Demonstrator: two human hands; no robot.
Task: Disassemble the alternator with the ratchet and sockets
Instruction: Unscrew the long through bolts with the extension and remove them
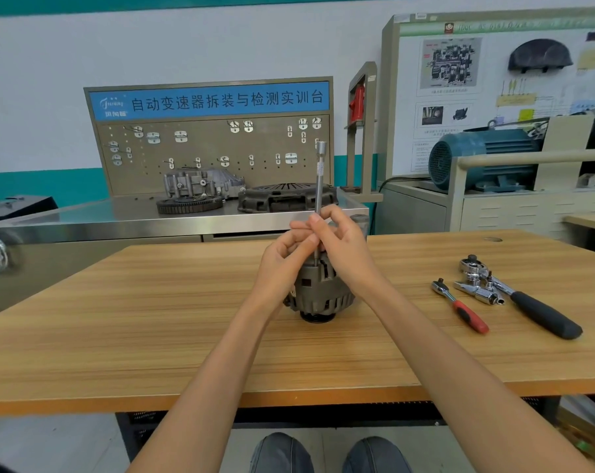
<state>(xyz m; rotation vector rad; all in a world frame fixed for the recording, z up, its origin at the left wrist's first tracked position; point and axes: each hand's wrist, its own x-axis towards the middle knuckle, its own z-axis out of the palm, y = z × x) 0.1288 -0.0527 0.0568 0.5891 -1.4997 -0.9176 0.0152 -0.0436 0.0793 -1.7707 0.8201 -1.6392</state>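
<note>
While both my hands meet over the alternator, this is how the bench lies:

Alternator: the alternator (320, 295) stands on end near the middle of the wooden table (152, 302), its black pulley end down on the surface.

Extension bar: a long extension bar (319, 186) rises upright out of the top of the housing, its socket-shaped end uppermost and a knurled band just below that.

Left hand: my left hand (282, 257) sits against the left side of the housing top; my fingers are curled and pinch the lower part of the bar from the left.

Right hand: my right hand (347, 247) comes in from the right; thumb and fingertips close on the same stretch of bar, touching the left hand's fingers.

Ratchets: a small ratchet with a red and black handle (460, 307) lies toward the right edge of the table, well apart from the alternator. A larger ratchet with a black handle (528, 302) lies just beyond it, nearer the right edge, head toward the far edge.

Loose chrome pieces: a chrome adapter or socket (479, 292) lies between the two ratchets, touching the larger one; I cannot tell which kind it is.

Behind: a steel workbench (118, 216) carries a toothed ring gear (189, 203) and a clutch cover (286, 198) under a pegboard (207, 151).
</note>
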